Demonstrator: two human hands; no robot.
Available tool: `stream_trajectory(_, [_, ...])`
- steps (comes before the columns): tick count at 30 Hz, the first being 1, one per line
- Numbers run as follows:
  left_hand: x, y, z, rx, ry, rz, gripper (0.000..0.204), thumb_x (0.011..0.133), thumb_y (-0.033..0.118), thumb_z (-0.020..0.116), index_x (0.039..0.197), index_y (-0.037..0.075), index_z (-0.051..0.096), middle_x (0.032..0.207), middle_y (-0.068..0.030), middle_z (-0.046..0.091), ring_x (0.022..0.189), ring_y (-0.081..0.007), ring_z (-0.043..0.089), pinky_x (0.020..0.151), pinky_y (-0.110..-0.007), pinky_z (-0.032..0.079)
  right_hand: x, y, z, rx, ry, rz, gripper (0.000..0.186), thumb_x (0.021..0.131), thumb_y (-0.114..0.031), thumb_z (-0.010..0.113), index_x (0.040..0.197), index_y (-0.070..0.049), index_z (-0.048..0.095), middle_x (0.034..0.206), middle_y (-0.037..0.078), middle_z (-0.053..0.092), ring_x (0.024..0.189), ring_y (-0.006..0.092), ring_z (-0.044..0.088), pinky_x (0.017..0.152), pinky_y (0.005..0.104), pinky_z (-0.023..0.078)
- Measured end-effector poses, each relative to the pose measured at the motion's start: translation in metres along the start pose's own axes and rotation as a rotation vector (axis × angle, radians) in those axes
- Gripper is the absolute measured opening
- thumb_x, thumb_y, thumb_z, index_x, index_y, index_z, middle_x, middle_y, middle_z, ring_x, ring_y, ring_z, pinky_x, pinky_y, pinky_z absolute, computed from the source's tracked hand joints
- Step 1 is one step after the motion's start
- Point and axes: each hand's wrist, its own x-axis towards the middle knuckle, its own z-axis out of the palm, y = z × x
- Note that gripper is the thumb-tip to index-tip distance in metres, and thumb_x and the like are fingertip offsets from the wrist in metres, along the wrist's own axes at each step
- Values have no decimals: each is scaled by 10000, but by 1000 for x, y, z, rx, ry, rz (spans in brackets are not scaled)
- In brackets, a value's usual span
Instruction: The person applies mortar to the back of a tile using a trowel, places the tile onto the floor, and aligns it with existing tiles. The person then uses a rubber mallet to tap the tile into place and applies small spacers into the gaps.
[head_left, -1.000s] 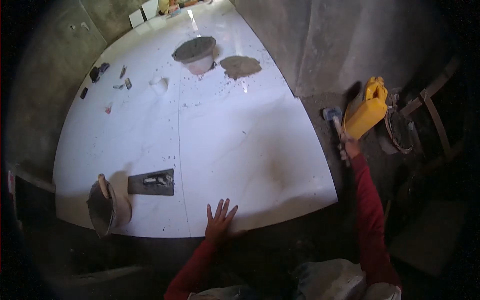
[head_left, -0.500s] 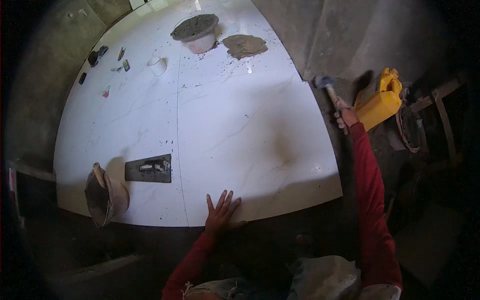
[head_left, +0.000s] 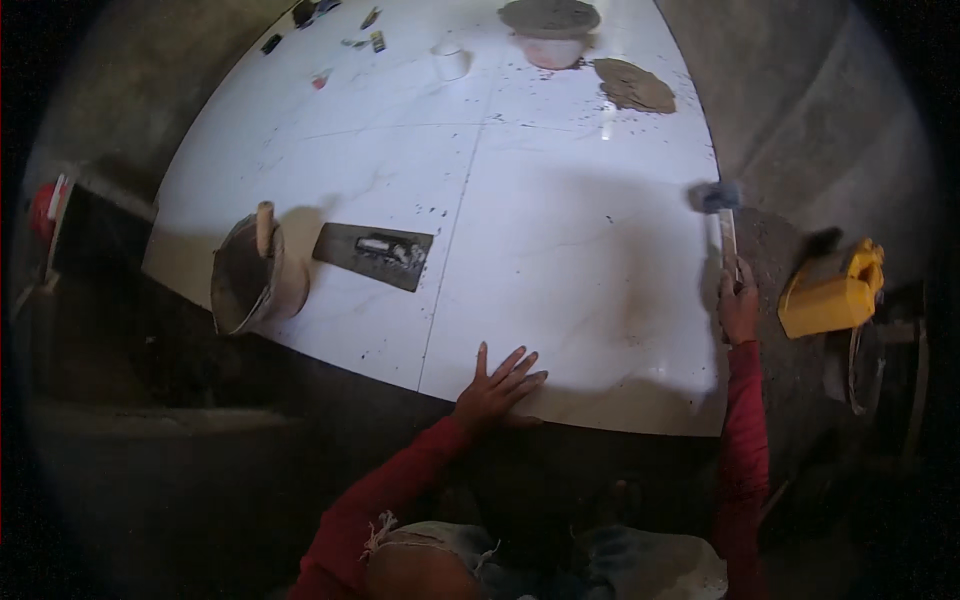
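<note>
My left hand (head_left: 497, 388) lies flat with spread fingers on the near edge of a large white marbled floor tile (head_left: 560, 300). At the tile's right edge, my right hand (head_left: 739, 305) is closed round the handle of a mallet (head_left: 722, 198). The mallet's dark head, a little blurred, is over the tile's right border by the far part of that edge; whether it touches the tile I cannot tell. Left of the joint line, a trowel (head_left: 378, 254) with a grey smear lies flat. Beside it stands a bucket (head_left: 290, 283) with a wooden handle (head_left: 265, 228) sticking out.
A tub of grey mortar (head_left: 552, 48) and a mortar patch (head_left: 636, 86) are at the back. A white container (head_left: 451, 63) and small tools (head_left: 377, 41) lie farther left. A yellow jerrycan (head_left: 835, 300) stands on the bare floor (head_left: 770, 260) to the right, near the wall (head_left: 800, 90).
The view has shifted, so the tiles appear turned and lower objects sit higher. My right hand has brought the mallet from beyond the tile's far right corner back to its right edge.
</note>
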Motion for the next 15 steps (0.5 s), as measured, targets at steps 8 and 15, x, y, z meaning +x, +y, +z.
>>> stream_trajectory(8, [3, -2, 7, 86, 45, 63, 720, 825, 624, 546, 1403, 213, 422, 1511, -79, 333, 1414, -250, 288, 1032, -725, 223, -4, -84, 72, -371, -195, -83, 476, 986, -254, 470, 1438, -134, 378, 780, 207, 652, 714, 369, 653, 665, 448, 499])
stream_trajectory(15, [-3, -10, 18, 334, 21, 102, 845, 776, 734, 525, 1433, 223, 384, 1527, -102, 289, 1416, -292, 274, 1023, -738, 224, 12, -140, 87, 34, 133, 108, 367, 987, -264, 464, 1288, -62, 405, 773, 249, 638, 750, 463, 625, 644, 524, 463])
